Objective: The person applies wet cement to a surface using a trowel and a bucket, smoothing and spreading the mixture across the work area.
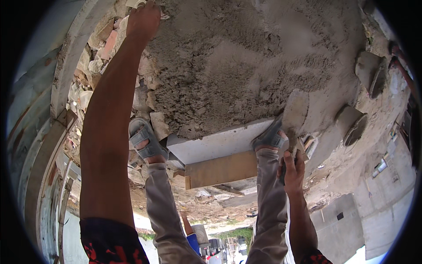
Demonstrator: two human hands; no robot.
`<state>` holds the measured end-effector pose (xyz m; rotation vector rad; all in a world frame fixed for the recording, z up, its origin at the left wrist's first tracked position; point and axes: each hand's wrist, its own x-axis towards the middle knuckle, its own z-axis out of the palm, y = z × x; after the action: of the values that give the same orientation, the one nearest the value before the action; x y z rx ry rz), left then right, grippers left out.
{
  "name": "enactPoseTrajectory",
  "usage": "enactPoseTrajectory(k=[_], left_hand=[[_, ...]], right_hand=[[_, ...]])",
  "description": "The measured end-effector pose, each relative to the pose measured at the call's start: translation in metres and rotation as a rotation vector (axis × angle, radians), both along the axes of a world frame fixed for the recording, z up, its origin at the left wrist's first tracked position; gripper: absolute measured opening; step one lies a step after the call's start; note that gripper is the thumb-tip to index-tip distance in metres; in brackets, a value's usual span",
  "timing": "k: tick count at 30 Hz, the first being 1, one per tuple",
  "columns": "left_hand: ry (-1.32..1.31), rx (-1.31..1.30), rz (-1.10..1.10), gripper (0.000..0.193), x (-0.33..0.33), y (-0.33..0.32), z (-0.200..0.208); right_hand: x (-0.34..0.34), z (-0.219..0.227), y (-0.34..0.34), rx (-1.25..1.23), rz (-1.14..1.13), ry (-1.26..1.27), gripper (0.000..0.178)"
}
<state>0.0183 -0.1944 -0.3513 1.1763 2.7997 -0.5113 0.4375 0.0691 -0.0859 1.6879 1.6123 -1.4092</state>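
My right hand [293, 170] is closed round the handle of a trowel [295, 110]. The trowel's blade is coated with grey mortar and points away from me, beside my right foot. My left arm reaches far forward, and my left hand [144, 20] is closed at the far left edge of the mortar bed. A pale, hard-edged piece [135, 3] shows at its fingers, cut off by the top of the picture; I cannot make out what it is. Between and beyond the hands spreads wet grey mortar [246, 66], rough in the middle and smoother at the far right.
A white board [215, 147] and a wooden plank [224, 170] lie between my sandalled feet. Broken bricks and stones [107, 48] line the left side. Two mortar-crusted buckets [351, 125] lie tipped at the right. Timber framing [41, 163] stands at the far left.
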Motion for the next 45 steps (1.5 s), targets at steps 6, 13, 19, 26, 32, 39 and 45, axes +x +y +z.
enactPoseTrajectory(k=[6, 13, 19, 26, 32, 39, 45], left_hand=[[-0.109, 0.270, 0.131, 0.013, 0.016, 0.001, 0.017], [-0.195, 0.027, 0.271, 0.020, 0.011, 0.021, -0.004], [-0.113, 0.278, -0.082, 0.013, 0.004, 0.011, -0.006], [-0.024, -0.088, -0.136, 0.026, -0.006, 0.023, 0.001], [-0.165, 0.047, -0.077, 0.024, 0.000, 0.016, 0.045], [-0.287, 0.121, -0.080, 0.018, -0.016, -0.007, 0.116], [-0.502, 0.217, 0.026, 0.014, -0.014, -0.037, 0.190]], right_hand=[[-0.005, 0.009, -0.004, -0.004, 0.004, 0.000, 0.025], [0.009, 0.009, -0.017, -0.020, 0.063, 0.066, 0.027], [0.026, 0.013, -0.012, 0.016, -0.028, 0.032, 0.034], [0.022, 0.017, -0.006, 0.023, -0.013, 0.052, 0.033], [0.016, 0.022, -0.004, 0.031, 0.011, 0.045, 0.028], [-0.002, 0.020, -0.006, 0.004, 0.031, 0.102, 0.026], [-0.005, 0.025, -0.005, -0.023, -0.009, 0.102, 0.025]])
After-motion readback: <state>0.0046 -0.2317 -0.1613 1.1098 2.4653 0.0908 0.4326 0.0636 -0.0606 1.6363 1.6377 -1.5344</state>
